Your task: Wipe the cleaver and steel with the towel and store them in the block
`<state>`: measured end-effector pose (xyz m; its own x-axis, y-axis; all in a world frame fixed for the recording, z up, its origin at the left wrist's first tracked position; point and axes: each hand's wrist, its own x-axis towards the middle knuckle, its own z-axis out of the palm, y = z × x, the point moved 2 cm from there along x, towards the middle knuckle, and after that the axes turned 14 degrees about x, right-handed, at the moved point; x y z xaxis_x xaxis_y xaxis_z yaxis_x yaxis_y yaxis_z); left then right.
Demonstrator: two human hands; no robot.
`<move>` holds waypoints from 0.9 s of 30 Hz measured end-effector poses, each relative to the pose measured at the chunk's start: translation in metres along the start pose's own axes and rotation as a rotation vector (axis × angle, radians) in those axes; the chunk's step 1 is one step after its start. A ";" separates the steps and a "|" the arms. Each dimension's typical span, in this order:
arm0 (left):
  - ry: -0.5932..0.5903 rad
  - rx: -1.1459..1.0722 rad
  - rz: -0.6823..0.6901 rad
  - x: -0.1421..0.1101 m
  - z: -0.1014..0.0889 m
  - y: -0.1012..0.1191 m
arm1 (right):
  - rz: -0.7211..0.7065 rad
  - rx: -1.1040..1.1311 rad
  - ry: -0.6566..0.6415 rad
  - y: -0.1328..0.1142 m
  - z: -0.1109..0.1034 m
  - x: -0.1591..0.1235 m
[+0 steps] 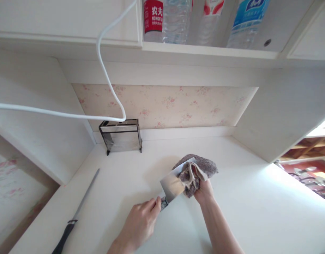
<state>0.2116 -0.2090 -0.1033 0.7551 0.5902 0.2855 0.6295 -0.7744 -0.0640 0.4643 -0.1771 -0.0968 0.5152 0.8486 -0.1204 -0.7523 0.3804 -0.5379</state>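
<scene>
In my left hand [143, 218] is the dark handle of a cleaver [173, 186], its broad shiny blade slanting up to the right above the white counter. My right hand [204, 190] grips a bunched grey-brown cloth [204, 165] with a pale edge, folded over the far part of the blade. The cloth hides the blade's far end and most of my right fingers. Off to the left lies a sharpening steel [86, 194] with a black handle, apart from both hands.
A knife block [121, 139] with clear sides stands at the back left. A white cable [104, 67] hangs across the upper left. Plastic bottles [176, 21] stand on the shelf overhead. Side panels [281, 109] bound the white counter [247, 183].
</scene>
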 end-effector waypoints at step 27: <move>0.029 0.222 -0.504 -0.004 -0.013 -0.020 | -0.120 0.029 0.029 -0.007 0.010 -0.011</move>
<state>0.1933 -0.1988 -0.0910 0.3464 0.8667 0.3590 0.9379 -0.3285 -0.1117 0.4596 -0.1849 -0.0832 0.6136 0.7854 -0.0814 -0.6960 0.4892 -0.5257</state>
